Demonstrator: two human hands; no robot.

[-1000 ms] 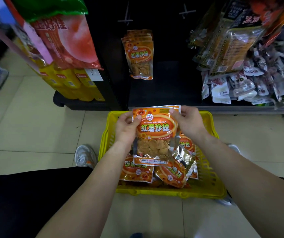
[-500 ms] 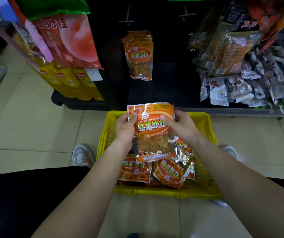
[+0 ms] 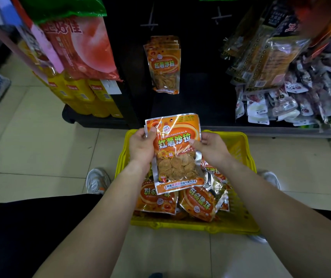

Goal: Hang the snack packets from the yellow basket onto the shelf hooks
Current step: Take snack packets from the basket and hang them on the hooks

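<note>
Orange glossy snack packet (image 3: 177, 157) at frame centre, above yellow plastic basket (image 3: 238, 141). Grip: left hand (image 3: 141, 146) pinches top-left corner, right hand (image 3: 213, 150) pinches right edge. Likely light, floppy, slick; best held by top seam.

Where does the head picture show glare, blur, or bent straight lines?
Head view: white glare streaks cross the shiny top of the held packet. Head view: the hanging goods at upper right are smeared and soft. Head view: the shelf back is very dark, with little detail. Head view: the floor tile joints fan outward toward the edges, likely wide-angle distortion.
</note>
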